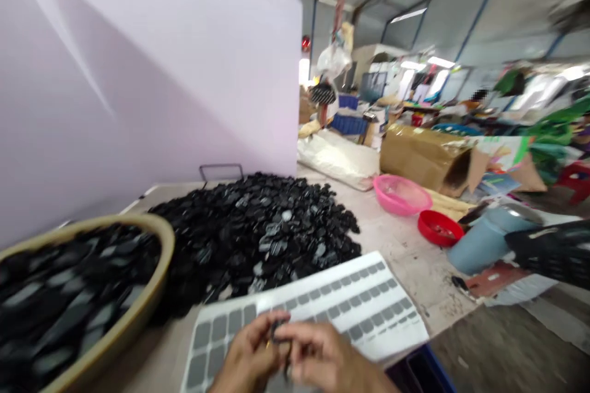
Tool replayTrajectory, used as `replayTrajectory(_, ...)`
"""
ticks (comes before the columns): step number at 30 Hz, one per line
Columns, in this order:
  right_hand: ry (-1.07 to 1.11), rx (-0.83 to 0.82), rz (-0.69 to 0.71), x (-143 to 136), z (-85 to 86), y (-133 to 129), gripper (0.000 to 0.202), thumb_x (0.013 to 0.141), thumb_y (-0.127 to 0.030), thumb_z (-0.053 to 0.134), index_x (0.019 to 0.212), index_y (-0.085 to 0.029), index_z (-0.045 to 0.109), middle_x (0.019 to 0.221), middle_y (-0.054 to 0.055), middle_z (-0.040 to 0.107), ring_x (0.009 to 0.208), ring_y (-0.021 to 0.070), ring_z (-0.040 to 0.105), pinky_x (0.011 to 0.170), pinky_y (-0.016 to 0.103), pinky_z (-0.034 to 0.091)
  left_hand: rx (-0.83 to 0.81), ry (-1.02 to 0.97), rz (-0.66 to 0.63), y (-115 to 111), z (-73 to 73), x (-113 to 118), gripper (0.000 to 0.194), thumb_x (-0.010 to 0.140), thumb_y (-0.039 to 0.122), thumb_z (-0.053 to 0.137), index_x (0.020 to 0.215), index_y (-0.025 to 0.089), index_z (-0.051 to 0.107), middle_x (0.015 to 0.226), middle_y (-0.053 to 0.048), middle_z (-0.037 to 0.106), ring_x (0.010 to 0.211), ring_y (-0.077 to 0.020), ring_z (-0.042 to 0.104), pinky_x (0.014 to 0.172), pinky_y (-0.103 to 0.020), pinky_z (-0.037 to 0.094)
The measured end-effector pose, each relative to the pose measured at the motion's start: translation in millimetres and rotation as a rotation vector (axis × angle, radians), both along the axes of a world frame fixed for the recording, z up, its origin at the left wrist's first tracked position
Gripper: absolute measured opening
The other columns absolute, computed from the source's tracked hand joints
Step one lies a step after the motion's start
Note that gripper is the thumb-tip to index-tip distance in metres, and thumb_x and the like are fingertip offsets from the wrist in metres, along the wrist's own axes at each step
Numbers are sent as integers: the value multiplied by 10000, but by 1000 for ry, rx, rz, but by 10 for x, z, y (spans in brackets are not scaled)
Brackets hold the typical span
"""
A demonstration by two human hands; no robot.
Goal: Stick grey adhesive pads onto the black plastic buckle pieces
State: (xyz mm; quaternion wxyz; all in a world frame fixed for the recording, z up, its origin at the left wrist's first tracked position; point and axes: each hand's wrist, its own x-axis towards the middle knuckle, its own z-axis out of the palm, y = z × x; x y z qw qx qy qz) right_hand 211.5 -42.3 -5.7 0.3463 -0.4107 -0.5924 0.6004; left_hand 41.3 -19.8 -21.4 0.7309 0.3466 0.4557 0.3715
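At the bottom centre, my left hand [253,353] and my right hand [318,353] are close together, fingers pinched round a small black piece [276,328] between them. Beneath them lies a white sheet [391,344] with rows of grey rounded patches, larger at its left end. Just behind the sheet spreads a big heap of flat black pieces [239,227], some with pale or shiny faces. At the left, a yellowish round basin [161,239] holds more of these dark pieces.
A pink basket [401,195], a red bowl [440,228] and a grey-blue container [488,239] stand on the right. Behind them lie a cardboard box [415,156] and a white sack [338,156]. A pale panel [184,61] rises at the left.
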Motion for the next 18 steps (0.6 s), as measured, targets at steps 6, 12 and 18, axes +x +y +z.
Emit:
replayTrajectory(6,-204,255,-304,144,-59,-32,279,880,-260,491,1121,-207,620,844,15,589,727,135,555,652,244,450,-4,-64,-63,-58,107,75,354,629,165,715,954,150,575,627,22,606,474,-72,537,435,-155,331)
replayTrajectory(12,-402,547,-302,84,-121,-16,214,923,-197,421,1036,-204,602,826,28,589,745,153,582,661,266,462,2,-137,-97,-64,90,90,348,659,133,686,979,136,548,827,-41,673,461,-67,570,406,-153,358)
replayTrajectory(18,-466,604,-255,46,-115,-11,219,927,-169,392,1033,-194,582,833,40,591,742,156,589,656,275,480,-13,-132,-89,-58,90,93,328,659,105,664,966,133,552,580,29,613,434,-78,554,396,-142,364)
